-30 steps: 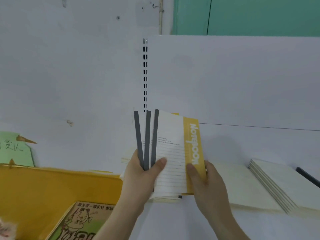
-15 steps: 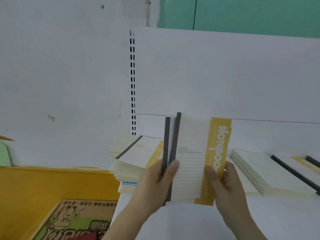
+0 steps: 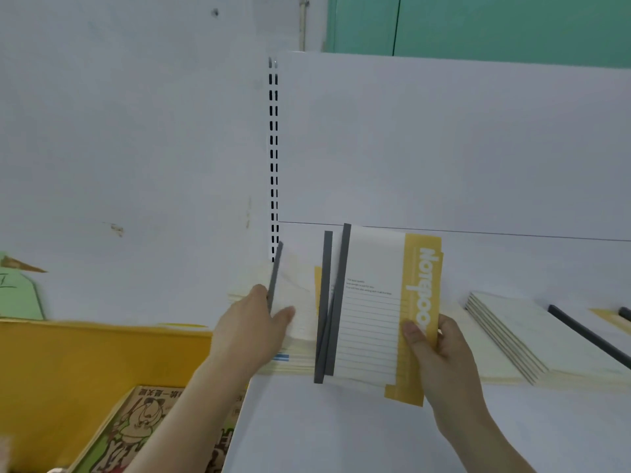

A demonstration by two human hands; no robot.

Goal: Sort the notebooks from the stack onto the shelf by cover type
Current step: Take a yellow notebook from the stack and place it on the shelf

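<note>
Head view: a white shelf (image 3: 341, 431) with a white back panel and a slotted upright (image 3: 273, 158) stands against a pale wall, with a green door (image 3: 478, 25) above. At lower left a yellow box (image 3: 85, 363) holds a cartoon-covered book (image 3: 143, 435). The right hand (image 3: 440, 349) grips upright notebooks (image 3: 372, 312), cream with a yellow band and grey spines, by their right edge, thumb on the front cover. Just to their left, the left hand (image 3: 252, 326) pinches a single notebook (image 3: 290, 291) by its grey spine, tilted over a stack (image 3: 293, 360) lying on the shelf. A second flat pile (image 3: 519, 332) lies on the shelf at right, near the right hand but apart from it.
</note>
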